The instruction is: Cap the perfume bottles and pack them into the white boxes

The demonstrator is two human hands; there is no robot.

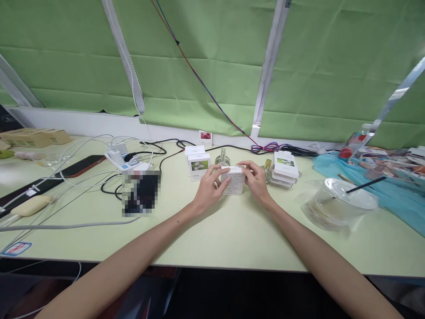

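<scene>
A small white box (233, 184) with fine print on its front stands upright on the table between my hands. My left hand (211, 185) grips its left side, thumb on the front face and fingers at the top edge. At the upper right corner, the fingers of my right hand (254, 178) are pressed on the box. Just behind it is a clear glass bottle (222, 156), partly hidden. White boxes with a flower picture (199, 166) stand left of my left hand. Beyond my right hand are a gold-necked bottle (267, 165) and a stack of flat white cartons (284, 167).
A power strip (128, 163) with cables and a pixelated dark patch (141, 193) lie left. To the right are a lidded plastic cup (341, 199) with a black straw and a blue plastic sheet (372, 190). A small picture card (205, 138) stands by the wall.
</scene>
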